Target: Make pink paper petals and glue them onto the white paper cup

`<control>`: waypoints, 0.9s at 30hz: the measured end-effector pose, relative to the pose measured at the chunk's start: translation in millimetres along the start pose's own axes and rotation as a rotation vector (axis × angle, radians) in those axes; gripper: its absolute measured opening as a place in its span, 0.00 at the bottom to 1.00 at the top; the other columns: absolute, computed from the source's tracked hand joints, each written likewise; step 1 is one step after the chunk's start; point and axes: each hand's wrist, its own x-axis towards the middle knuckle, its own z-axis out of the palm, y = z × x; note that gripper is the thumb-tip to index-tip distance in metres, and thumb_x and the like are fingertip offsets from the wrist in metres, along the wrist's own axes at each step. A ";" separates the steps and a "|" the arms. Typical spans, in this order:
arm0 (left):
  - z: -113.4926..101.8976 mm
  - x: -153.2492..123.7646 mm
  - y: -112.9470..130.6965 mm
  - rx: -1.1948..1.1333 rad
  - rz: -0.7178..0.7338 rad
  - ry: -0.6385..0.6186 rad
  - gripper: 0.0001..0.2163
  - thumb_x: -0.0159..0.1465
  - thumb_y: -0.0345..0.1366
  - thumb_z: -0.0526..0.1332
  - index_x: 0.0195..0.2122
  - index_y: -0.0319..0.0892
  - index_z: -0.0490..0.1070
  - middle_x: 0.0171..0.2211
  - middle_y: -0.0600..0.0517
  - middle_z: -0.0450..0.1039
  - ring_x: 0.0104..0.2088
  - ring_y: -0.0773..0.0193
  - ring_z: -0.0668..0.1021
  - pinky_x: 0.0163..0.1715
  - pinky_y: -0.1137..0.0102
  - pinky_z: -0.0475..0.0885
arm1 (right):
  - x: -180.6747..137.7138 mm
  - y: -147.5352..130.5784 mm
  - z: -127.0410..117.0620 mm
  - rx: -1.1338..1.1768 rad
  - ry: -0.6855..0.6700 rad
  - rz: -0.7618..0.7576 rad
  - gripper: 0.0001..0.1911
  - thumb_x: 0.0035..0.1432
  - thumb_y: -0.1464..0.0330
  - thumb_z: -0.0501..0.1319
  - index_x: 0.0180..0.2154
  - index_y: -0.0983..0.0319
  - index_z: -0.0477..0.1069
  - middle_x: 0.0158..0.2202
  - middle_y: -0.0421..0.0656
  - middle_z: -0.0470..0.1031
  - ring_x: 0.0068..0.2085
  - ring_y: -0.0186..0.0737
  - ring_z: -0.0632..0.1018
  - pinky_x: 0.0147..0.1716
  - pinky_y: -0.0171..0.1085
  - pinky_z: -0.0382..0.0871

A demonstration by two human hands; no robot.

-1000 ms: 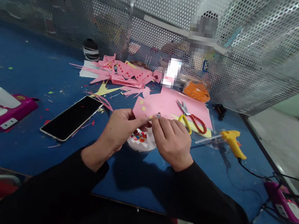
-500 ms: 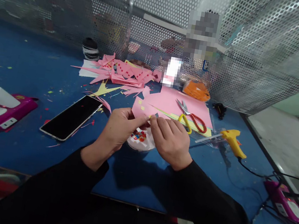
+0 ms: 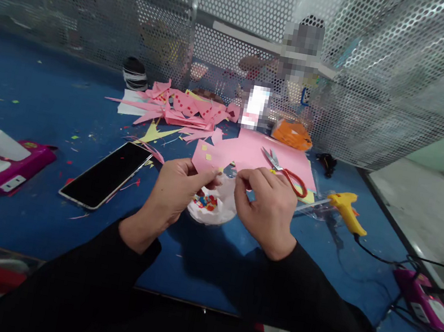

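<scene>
Currently, left hand (image 3: 172, 191): pinches a pink paper piece (image 3: 206, 157) with yellow squares, between the table's (image 3: 64, 230) front and back edges; a hard squeeze could crease it.
Right hand (image 3: 268, 208): fingertips curled narrow, apart from the paper; whether they hold a scrap cannot be told.
White-lined bowl (image 3: 227, 204): below, holding colored bits (image 3: 205, 202); a wrist knock could spill them.
Yellow glue gun (image 3: 346, 208): near the right edge; a snagged cord (image 3: 377, 257) could drag it.

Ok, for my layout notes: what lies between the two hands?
In the head view, a round white container of small coloured pieces shows between the left hand, pinching pink paper, and the right hand.
</scene>
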 end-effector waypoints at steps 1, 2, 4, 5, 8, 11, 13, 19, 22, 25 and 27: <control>0.1 0.1 0.1 0.001 0.005 0.000 0.07 0.52 0.37 0.72 0.23 0.40 0.79 0.22 0.51 0.79 0.22 0.69 0.76 0.21 0.76 0.67 | 0.6 0.6 -1.3 0.031 -0.043 -0.003 0.09 0.63 0.73 0.58 0.31 0.61 0.73 0.27 0.40 0.76 0.30 0.39 0.75 0.34 0.41 0.60; 0.3 0.1 0.2 0.004 0.011 -0.001 0.07 0.52 0.37 0.72 0.23 0.40 0.79 0.22 0.51 0.80 0.22 0.69 0.76 0.21 0.76 0.68 | 1.0 1.2 -2.0 0.060 -0.085 -0.013 0.09 0.63 0.73 0.58 0.30 0.61 0.74 0.27 0.40 0.76 0.30 0.39 0.75 0.35 0.42 0.60; 0.4 -0.3 0.5 0.021 0.025 -0.003 0.07 0.53 0.37 0.71 0.23 0.40 0.80 0.22 0.52 0.80 0.22 0.69 0.77 0.22 0.76 0.68 | 1.4 2.1 -2.2 0.108 -0.137 -0.019 0.10 0.63 0.71 0.60 0.30 0.60 0.76 0.28 0.40 0.76 0.32 0.40 0.76 0.36 0.43 0.59; 0.4 -0.6 0.7 0.034 0.031 -0.007 0.07 0.54 0.37 0.71 0.23 0.40 0.80 0.22 0.52 0.80 0.22 0.69 0.77 0.22 0.76 0.69 | 1.4 2.3 -1.7 0.135 -0.137 0.002 0.09 0.63 0.70 0.60 0.31 0.59 0.77 0.29 0.40 0.77 0.33 0.40 0.76 0.37 0.43 0.59; 0.6 -1.9 1.3 0.057 0.052 -0.020 0.07 0.54 0.38 0.71 0.24 0.41 0.80 0.22 0.53 0.80 0.22 0.69 0.77 0.23 0.76 0.70 | 1.3 1.6 0.6 0.282 -0.074 0.169 0.06 0.63 0.69 0.63 0.34 0.59 0.79 0.31 0.41 0.78 0.35 0.41 0.77 0.38 0.42 0.62; 1.5 -3.7 1.9 0.071 0.069 -0.030 0.06 0.55 0.37 0.71 0.24 0.41 0.80 0.23 0.53 0.81 0.23 0.69 0.78 0.23 0.76 0.71 | 1.5 -0.4 3.0 0.494 -0.041 0.345 0.05 0.60 0.71 0.64 0.33 0.59 0.79 0.30 0.40 0.77 0.33 0.38 0.76 0.37 0.40 0.66; 2.4 -5.0 2.4 0.104 0.083 -0.028 0.05 0.55 0.36 0.70 0.24 0.42 0.80 0.23 0.53 0.81 0.24 0.68 0.79 0.24 0.76 0.72 | 2.1 -2.1 4.0 0.598 -0.051 0.427 0.04 0.59 0.71 0.65 0.31 0.58 0.79 0.29 0.39 0.77 0.32 0.37 0.75 0.35 0.38 0.68; 3.5 -7.6 3.2 0.220 0.127 -0.004 0.06 0.56 0.37 0.69 0.25 0.41 0.80 0.25 0.52 0.82 0.26 0.65 0.81 0.26 0.74 0.74 | 4.6 -7.8 3.9 0.681 -0.037 0.560 0.04 0.55 0.71 0.66 0.29 0.59 0.79 0.27 0.38 0.78 0.30 0.34 0.74 0.33 0.36 0.68; 3.9 -8.2 3.0 0.250 0.141 0.000 0.06 0.56 0.37 0.69 0.25 0.41 0.80 0.26 0.51 0.82 0.26 0.64 0.81 0.26 0.73 0.74 | 5.4 -9.8 3.8 0.697 -0.016 0.583 0.04 0.53 0.72 0.66 0.27 0.59 0.78 0.27 0.38 0.78 0.30 0.34 0.73 0.33 0.36 0.68; 4.3 -8.9 3.3 0.245 0.126 -0.008 0.07 0.57 0.39 0.69 0.26 0.41 0.80 0.26 0.50 0.82 0.26 0.64 0.81 0.25 0.73 0.73 | 5.7 -11.1 4.5 0.718 -0.001 0.609 0.04 0.53 0.71 0.66 0.27 0.59 0.77 0.27 0.38 0.78 0.29 0.35 0.73 0.33 0.37 0.68; 4.3 -9.4 3.6 0.252 0.118 -0.008 0.08 0.57 0.39 0.69 0.25 0.41 0.80 0.26 0.50 0.82 0.25 0.63 0.81 0.24 0.73 0.73 | 5.6 -11.6 5.1 0.728 0.003 0.621 0.04 0.53 0.71 0.65 0.26 0.59 0.76 0.27 0.39 0.78 0.29 0.35 0.73 0.33 0.37 0.69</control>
